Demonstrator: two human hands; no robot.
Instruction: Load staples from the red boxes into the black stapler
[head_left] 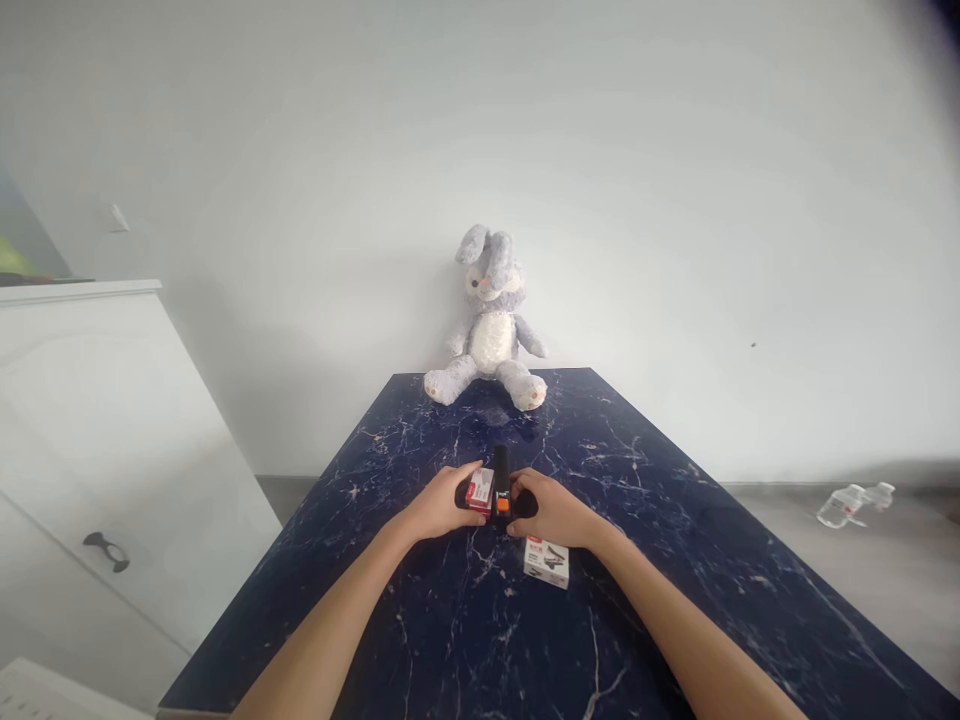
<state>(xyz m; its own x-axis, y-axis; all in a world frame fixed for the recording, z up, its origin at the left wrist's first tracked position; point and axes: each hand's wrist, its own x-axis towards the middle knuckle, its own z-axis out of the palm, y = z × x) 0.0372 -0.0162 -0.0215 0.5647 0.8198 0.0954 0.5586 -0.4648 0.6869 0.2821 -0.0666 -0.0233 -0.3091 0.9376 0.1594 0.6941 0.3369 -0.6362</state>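
Observation:
My left hand (441, 503) is closed round a small red-and-white box (481, 490), thumb on the near side and fingers on the far side. Right beside that box is a black stapler (502, 470) with an orange patch at its near end. My right hand (553, 510) pinches the stapler from the right with curled fingers; some fingertips are hidden. A white box (547, 563) with dark printed pictures and a red mark rests on the table just below my right hand.
The dark blue marbled table (480, 640) runs to the wall. A grey plush rabbit (495, 340) sits at its far edge. To the left stands a white cabinet (97, 400) with a dark handle. Plastic bottles (841, 506) lie on the floor at right.

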